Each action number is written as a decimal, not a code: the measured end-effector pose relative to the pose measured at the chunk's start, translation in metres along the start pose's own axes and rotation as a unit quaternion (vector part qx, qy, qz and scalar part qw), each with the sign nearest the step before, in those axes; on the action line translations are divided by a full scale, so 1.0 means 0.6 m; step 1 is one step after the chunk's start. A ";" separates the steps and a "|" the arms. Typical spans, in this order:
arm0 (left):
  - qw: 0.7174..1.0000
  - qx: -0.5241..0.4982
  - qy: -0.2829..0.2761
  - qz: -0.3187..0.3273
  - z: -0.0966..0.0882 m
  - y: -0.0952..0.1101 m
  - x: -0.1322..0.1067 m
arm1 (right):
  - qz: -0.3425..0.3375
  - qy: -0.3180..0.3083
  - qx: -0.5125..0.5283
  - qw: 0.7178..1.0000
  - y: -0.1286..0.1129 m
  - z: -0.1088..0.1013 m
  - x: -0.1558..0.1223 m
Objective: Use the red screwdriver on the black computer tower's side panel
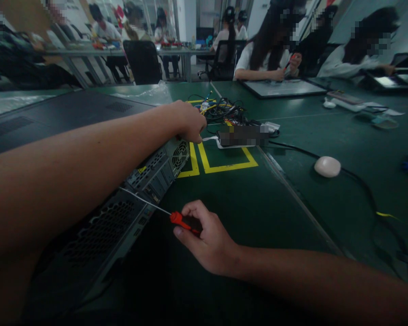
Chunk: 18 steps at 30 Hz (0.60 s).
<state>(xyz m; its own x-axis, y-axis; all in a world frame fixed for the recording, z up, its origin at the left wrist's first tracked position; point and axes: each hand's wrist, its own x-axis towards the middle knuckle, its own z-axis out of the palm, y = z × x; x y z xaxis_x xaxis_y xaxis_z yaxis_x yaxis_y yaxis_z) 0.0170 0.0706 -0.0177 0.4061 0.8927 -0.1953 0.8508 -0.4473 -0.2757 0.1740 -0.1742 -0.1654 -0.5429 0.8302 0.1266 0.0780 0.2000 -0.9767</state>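
A dark desktop computer case (98, 105) lies on its side at the left, its metal back panel (161, 174) with vents and slots turned toward me. My left arm reaches across it, and my left hand (188, 120) is closed at the far corner, fingers curled down by the fan grille (180, 155). My right hand (211, 237) grips a screwdriver (177, 218) by its red and black handle. The long shaft points left to the back panel; its tip is at the panel near my left forearm, and I cannot tell whether it touches a screw.
Beyond the case lies a tangle of cables (226, 110), with a pixelated dark box (243, 136) nearer. Yellow tape (231, 170) marks the green table (245, 208). A white mouse (327, 166) and black cable (360, 181) are at right. Several people sit beyond; one handles a flat panel (285, 88).
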 end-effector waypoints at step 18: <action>1.000 0.005 -0.002 -0.001 -0.004 0.002 -0.006 | 0.004 -0.001 -0.006 1.000 0.002 0.001 0.000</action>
<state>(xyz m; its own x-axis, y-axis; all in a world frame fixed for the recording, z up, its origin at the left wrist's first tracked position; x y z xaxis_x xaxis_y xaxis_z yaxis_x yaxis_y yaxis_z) 0.0174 0.0672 -0.0150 0.4032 0.8932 -0.1993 0.8482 -0.4465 -0.2851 0.1737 -0.1739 -0.1667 -0.5439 0.8309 0.1175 0.0924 0.1985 -0.9757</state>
